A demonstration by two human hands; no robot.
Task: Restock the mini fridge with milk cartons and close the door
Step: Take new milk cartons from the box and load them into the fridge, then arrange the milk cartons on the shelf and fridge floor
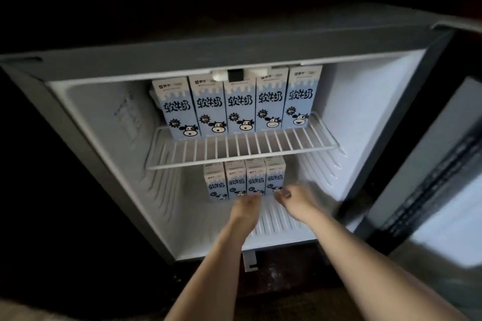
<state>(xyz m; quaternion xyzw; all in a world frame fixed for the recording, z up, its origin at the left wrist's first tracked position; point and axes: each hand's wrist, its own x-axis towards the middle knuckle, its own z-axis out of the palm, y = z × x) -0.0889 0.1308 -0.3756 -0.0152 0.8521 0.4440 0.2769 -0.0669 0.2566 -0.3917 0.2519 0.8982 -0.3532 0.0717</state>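
- Now both hands are inside the lower part of the mini fridge [104,117]. The left hand [246,210] reaches to the foot of the lower row of milk cartons [245,181], and the right hand [296,197] is just beside the rightmost carton of this row.
- Both hands are blurred, so I cannot tell if they grasp a carton, only push it, or hold nothing.
- Four cartons stand upright and side by side on the ribbed fridge floor [276,221]. The upper row of cartons [240,109], five of them, stands at the back of the wire shelf [240,151].
- Such a carton is, I judge, rather light, but its paper walls are soft. It is better to take it low by the two narrow sides, without squeezing.
- The floor looks like smooth white plastic, so a carton should slide on it, but a tall narrow box may tip on the ribs.
- The door [430,151] stands open at the right, so closing is not yet done.
- The room around is very dark, and only the white inside of the fridge is bright.
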